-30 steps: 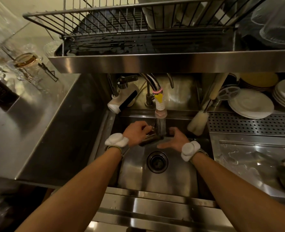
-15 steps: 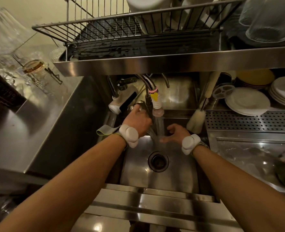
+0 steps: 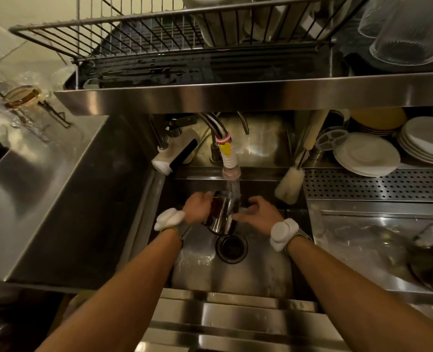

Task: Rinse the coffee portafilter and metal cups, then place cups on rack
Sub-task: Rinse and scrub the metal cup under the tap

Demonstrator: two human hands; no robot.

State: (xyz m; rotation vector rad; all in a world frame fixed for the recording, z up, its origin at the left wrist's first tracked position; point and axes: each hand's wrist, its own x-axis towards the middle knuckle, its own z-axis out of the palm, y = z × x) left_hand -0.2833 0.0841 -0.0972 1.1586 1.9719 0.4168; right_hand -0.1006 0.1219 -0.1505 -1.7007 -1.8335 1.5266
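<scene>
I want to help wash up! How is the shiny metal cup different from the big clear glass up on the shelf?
The shiny metal cup is tilted under running water in the sink, gripped by the left hand. The big clear glass sits upside down on the shelf, untouched. The cup is mirror-like; the glass is see-through.

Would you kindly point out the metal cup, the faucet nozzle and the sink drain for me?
metal cup (image 3: 220, 214): head view, on its shiny side wall.
faucet nozzle (image 3: 231, 171): head view, on its pinkish tip.
sink drain (image 3: 232, 247): head view, on its dark opening.
</scene>
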